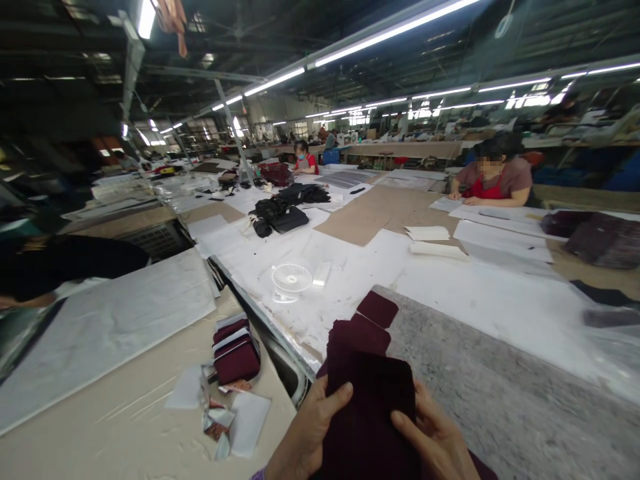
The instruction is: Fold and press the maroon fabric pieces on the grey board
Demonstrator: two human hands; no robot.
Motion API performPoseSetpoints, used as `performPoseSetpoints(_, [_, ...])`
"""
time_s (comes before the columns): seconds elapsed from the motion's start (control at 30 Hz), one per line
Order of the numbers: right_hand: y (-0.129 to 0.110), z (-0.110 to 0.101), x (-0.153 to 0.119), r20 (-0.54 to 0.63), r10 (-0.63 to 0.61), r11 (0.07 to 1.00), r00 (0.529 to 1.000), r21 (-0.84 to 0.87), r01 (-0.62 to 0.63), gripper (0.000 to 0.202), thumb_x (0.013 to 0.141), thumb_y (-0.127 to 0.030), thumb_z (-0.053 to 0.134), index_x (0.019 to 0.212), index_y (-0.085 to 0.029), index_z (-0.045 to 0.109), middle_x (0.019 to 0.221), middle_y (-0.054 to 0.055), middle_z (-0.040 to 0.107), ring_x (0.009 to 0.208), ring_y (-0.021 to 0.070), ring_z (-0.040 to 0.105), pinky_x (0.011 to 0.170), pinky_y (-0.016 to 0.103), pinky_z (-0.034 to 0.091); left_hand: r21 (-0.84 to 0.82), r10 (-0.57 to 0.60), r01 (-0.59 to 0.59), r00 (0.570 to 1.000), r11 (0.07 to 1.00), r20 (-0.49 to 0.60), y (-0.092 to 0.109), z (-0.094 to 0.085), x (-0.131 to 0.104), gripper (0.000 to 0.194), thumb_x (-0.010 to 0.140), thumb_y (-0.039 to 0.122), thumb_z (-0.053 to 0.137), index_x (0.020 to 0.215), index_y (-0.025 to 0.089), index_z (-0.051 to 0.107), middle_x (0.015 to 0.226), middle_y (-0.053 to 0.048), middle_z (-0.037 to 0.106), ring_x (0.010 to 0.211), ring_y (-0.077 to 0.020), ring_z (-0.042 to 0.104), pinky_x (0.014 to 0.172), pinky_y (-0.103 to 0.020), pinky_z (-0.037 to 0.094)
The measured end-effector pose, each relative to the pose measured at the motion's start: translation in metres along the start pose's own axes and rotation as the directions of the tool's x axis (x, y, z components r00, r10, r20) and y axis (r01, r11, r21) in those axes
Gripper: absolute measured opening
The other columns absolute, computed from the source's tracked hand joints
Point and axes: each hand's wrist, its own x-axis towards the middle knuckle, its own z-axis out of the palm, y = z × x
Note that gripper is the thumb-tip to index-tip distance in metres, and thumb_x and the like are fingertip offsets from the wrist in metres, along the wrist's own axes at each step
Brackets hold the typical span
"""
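Note:
Dark maroon fabric pieces are held up at the bottom centre, between both hands. My left hand pinches their left edge with the thumb on top. On the right edge, my right hand has its thumb on the front and its fingers behind. More maroon pieces lie just beyond, partly covered by the held ones, with a small maroon piece at the far end on a grey mottled sheet. A stack of maroon pieces sits on the beige surface to the left.
White paper scraps lie near the stack. A white fan and black cloth are on the white table. One person works at the right, another farther back. A dark-sleeved person is at the left.

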Motion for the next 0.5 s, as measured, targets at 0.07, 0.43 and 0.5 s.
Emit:
performPoseSetpoints(0.07, [0.001,0.002,0.001,-0.021,0.050,0.999,0.999,-0.014,-0.050,0.041,0.074,-0.043,0.066,0.110,-0.024,0.065,0.134,0.009,0.050,0.120,0.0282,0.051,0.097,0.035,0.047,-0.022,0.013,-0.013,1.000,1.000,-0.001,-0.003,-0.007,0.003,0.034,0.072,0.024,0.071,0.103,0.015,0.064,0.094,-0.010,0.073,0.094,-0.0264,0.067,0.092,-0.040,0.047])
performPoseSetpoints(0.43, [0.012,0.017,0.013,-0.050,-0.173,0.941,0.984,-0.305,0.150,0.023,0.072,-0.042,0.066,0.086,-0.025,0.073,0.139,0.004,0.048,0.124,0.0297,0.046,0.111,0.037,0.030,-0.350,-0.059,0.063,0.998,0.935,0.022,-0.010,-0.038,0.029,0.045,0.077,0.051,0.059,0.100,0.013,0.067,0.089,-0.011,0.074,0.096,-0.0289,0.066,0.090,-0.041,0.048])
performPoseSetpoints(0.5, [0.017,0.014,0.015,-0.005,-0.154,0.942,0.988,-0.304,0.145,0.022,0.070,-0.043,0.067,0.078,-0.024,0.074,0.138,0.004,0.049,0.123,0.0307,0.048,0.109,0.036,0.034,-0.272,-0.016,-0.002,0.998,0.962,-0.065,-0.014,-0.053,0.041,0.033,0.071,0.033,0.070,0.098,0.013,0.067,0.090,-0.010,0.074,0.095,-0.0277,0.066,0.091,-0.039,0.047])
